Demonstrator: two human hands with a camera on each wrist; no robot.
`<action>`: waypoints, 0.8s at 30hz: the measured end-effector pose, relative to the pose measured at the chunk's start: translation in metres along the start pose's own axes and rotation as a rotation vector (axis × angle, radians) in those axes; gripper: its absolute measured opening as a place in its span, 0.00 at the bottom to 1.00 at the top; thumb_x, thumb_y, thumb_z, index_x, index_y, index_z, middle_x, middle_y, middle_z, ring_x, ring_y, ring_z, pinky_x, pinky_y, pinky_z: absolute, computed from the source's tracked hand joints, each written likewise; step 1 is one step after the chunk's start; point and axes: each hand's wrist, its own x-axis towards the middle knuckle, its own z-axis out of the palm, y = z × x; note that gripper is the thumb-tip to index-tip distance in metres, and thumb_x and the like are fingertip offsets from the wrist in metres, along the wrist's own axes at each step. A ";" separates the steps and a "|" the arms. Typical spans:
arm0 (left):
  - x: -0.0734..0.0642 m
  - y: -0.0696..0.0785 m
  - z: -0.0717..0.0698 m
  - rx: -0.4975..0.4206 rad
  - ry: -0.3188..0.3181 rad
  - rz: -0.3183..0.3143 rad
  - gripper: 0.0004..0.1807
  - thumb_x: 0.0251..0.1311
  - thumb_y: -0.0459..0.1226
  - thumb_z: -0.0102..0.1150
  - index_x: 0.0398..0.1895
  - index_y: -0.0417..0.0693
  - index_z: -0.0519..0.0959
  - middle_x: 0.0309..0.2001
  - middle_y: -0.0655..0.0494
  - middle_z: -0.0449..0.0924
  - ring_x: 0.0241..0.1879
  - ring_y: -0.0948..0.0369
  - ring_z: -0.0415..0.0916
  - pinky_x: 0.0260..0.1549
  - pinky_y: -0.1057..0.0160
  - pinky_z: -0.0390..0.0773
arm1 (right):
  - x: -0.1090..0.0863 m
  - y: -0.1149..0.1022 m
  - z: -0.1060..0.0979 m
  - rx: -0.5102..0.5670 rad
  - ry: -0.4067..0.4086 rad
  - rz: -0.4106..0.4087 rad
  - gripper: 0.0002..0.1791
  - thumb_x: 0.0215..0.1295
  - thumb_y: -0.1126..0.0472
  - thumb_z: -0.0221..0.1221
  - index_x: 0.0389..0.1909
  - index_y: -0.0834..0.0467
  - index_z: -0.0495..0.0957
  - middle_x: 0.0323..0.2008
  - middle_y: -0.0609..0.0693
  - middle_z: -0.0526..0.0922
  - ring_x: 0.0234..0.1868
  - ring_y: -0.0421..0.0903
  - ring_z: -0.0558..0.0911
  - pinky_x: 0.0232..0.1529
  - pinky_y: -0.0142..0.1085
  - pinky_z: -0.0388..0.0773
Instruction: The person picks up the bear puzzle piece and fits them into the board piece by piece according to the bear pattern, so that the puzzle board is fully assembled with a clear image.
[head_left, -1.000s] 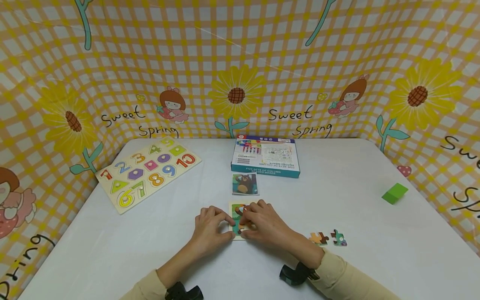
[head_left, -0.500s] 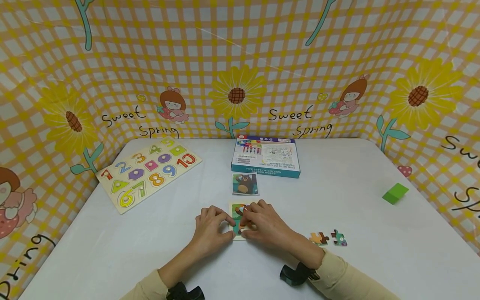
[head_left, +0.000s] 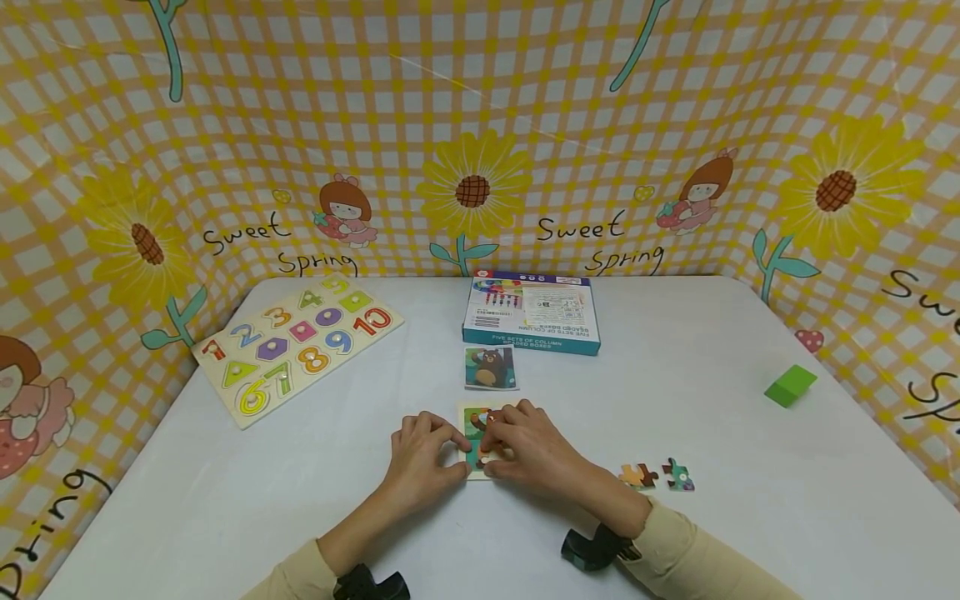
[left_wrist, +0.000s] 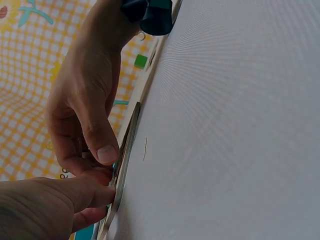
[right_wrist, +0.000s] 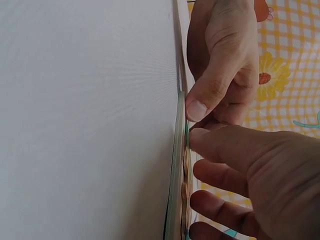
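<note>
A small jigsaw puzzle board with a pale rim lies flat in front of me, partly covered by my right hand. A teal-and-tan puzzle piece sits at its lower left. My left hand pinches this piece from the left with thumb and index finger. From the other side, my right hand has its thumb and bent index finger on it. Both wrist views show the thumbs close together over the board, seen edge-on. To the right lie a tan-and-brown puzzle piece and a green puzzle piece.
A bear picture card lies beyond the board, in front of a teal-sided box. A number-and-shape board lies at the left. A green block stands near the table's right edge. Patterned cloth walls the table's back and sides.
</note>
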 end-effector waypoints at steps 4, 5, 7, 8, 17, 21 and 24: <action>0.000 0.000 0.000 -0.002 0.004 -0.002 0.07 0.44 0.39 0.67 0.29 0.56 0.81 0.41 0.55 0.70 0.47 0.55 0.60 0.49 0.47 0.57 | -0.002 0.000 -0.004 0.002 0.007 0.019 0.10 0.46 0.54 0.70 0.31 0.48 0.81 0.36 0.43 0.77 0.38 0.40 0.65 0.38 0.34 0.60; 0.000 0.000 0.000 -0.003 0.004 -0.002 0.07 0.44 0.39 0.67 0.29 0.56 0.81 0.41 0.55 0.70 0.47 0.55 0.60 0.49 0.47 0.57 | -0.003 0.001 -0.005 0.001 0.009 0.027 0.10 0.46 0.55 0.70 0.31 0.48 0.81 0.35 0.43 0.77 0.37 0.40 0.65 0.38 0.34 0.60; 0.000 0.000 0.000 -0.008 0.005 -0.004 0.07 0.44 0.39 0.67 0.29 0.56 0.81 0.41 0.54 0.70 0.47 0.55 0.60 0.48 0.47 0.57 | -0.006 0.002 -0.008 -0.005 0.015 0.043 0.10 0.45 0.55 0.70 0.31 0.49 0.81 0.33 0.43 0.76 0.37 0.40 0.64 0.38 0.34 0.60; 0.000 0.000 0.000 -0.009 0.006 -0.003 0.07 0.44 0.39 0.67 0.29 0.56 0.81 0.41 0.54 0.70 0.47 0.55 0.60 0.48 0.47 0.57 | -0.007 0.003 -0.009 -0.007 0.017 0.049 0.10 0.45 0.56 0.70 0.31 0.50 0.82 0.32 0.43 0.75 0.37 0.40 0.64 0.38 0.34 0.60; 0.000 -0.001 0.001 -0.023 0.003 -0.015 0.07 0.44 0.38 0.67 0.29 0.56 0.81 0.41 0.54 0.70 0.47 0.55 0.59 0.49 0.46 0.57 | -0.028 0.013 -0.024 0.011 0.037 0.130 0.12 0.45 0.55 0.70 0.32 0.50 0.83 0.33 0.43 0.76 0.39 0.40 0.65 0.42 0.37 0.63; 0.001 -0.001 0.002 -0.018 0.006 -0.013 0.07 0.44 0.38 0.67 0.29 0.56 0.81 0.41 0.54 0.70 0.48 0.55 0.59 0.49 0.46 0.57 | -0.041 0.021 -0.032 0.010 0.051 0.170 0.13 0.44 0.55 0.71 0.33 0.50 0.83 0.35 0.42 0.76 0.41 0.40 0.66 0.44 0.39 0.64; 0.001 -0.001 0.002 -0.014 0.008 -0.007 0.07 0.44 0.38 0.67 0.29 0.56 0.81 0.41 0.54 0.70 0.47 0.55 0.60 0.49 0.46 0.57 | -0.051 0.028 -0.038 -0.005 0.060 0.193 0.13 0.44 0.55 0.71 0.34 0.49 0.83 0.36 0.41 0.76 0.42 0.41 0.66 0.44 0.40 0.64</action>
